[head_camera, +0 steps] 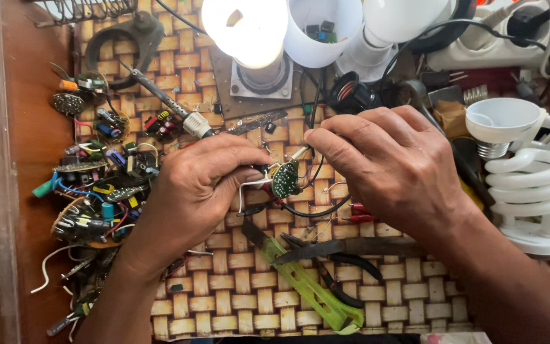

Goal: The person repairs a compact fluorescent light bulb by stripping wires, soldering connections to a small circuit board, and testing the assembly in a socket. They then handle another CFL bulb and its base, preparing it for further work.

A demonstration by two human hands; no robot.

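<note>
Pinching from both sides, the small round green circuit board (286,179) is held between the two hands above the woven mat (237,299). The left hand (193,191) has its fingers (247,167) closed on the board's left edge, where white wires hang down. The right hand (394,167) has its fingers (326,148) pressed together on a thin pale lead at the board's top. Just below the board, black and red wires are seen, and nearer the viewer a green-handled tool (310,286) is crossed by dark pliers (332,255). A soldering iron (167,102) is laid behind the left hand, a lit bulb (249,28) is seen beyond it, and a spiral lamp (529,191) is stood at the right of the counter.
</note>
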